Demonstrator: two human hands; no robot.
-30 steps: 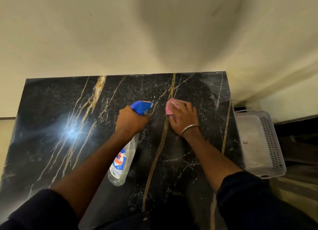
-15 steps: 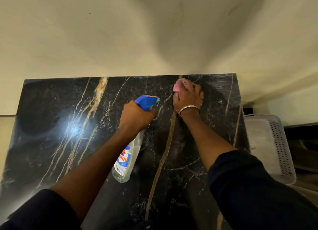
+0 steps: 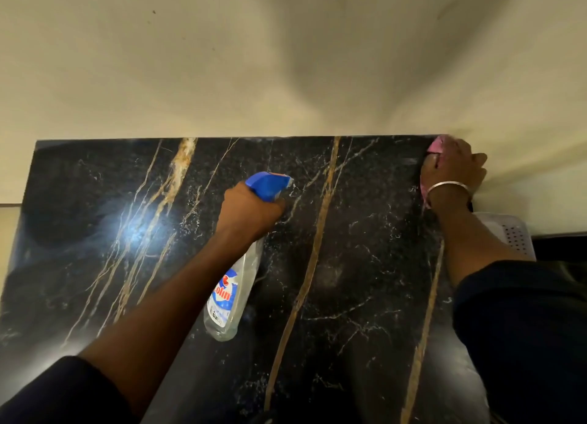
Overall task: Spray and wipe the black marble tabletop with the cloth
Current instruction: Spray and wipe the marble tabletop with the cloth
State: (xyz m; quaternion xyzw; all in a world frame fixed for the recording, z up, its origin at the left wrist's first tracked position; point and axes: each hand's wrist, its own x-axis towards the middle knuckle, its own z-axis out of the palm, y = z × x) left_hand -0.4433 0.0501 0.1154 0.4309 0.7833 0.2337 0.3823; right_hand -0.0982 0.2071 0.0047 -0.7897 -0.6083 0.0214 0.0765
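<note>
- Left hand (image 3: 251, 211): closed fully round the neck of the spray bottle (image 3: 233, 292), fingers wrapped just under the blue trigger head (image 3: 269, 185). No gap shows in the grip.
- Spray bottle: clear body with a blue, white and red label. It hangs below the left hand's grip, slanting back towards the person, over the tabletop. The nozzle points away from the grip, towards the far right.
- Right hand (image 3: 454, 169): knuckles bent, bearing down on the cloth (image 3: 437, 145) and holding it beneath the palm. A metal bangle (image 3: 448, 187) sits on the wrist.
- Cloth: pink and mostly covered. It shows at the fingertip end of the grip and in a strip along the thumb side. It lies on the far right corner of the black marble tabletop (image 3: 365, 265).
- Tabletop: black with gold and white veins. It runs from the right hand's grip leftward, past the left hand. A bright glare patch (image 3: 133, 233) lies to the left of the left hand.
- White perforated basket (image 3: 513, 233): beside the right forearm, off the tabletop's right edge.
- Cream wall (image 3: 222, 58): directly beyond both hands.
- Both sleeves are dark and pushed up the forearms.
</note>
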